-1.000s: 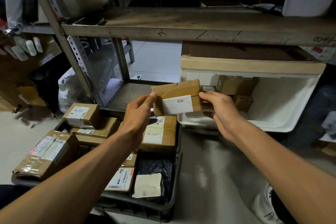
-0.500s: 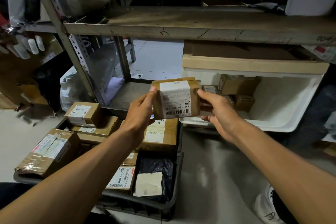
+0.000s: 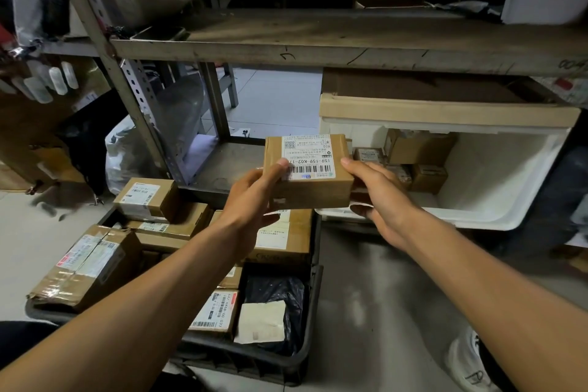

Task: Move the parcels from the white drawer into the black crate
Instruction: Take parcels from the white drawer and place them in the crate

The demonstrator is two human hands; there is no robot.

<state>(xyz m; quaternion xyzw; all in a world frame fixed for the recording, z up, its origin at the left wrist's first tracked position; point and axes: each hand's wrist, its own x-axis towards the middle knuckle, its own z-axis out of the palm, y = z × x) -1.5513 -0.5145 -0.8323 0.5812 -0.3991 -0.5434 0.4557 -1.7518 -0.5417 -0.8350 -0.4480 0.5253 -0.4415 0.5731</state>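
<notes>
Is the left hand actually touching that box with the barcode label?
Touching. The head view shows the left hand with its thumb pressed on the box beside the label, fingers under its left end.

"159-159-K02-17" and "K02" on the white label (image 3: 307, 157) of the held brown parcel (image 3: 308, 183).

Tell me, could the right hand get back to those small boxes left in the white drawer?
Probably yes. The right hand is right by the white drawer, whose top is open, and nothing blocks the small boxes. It first must let go of the parcel.
</notes>
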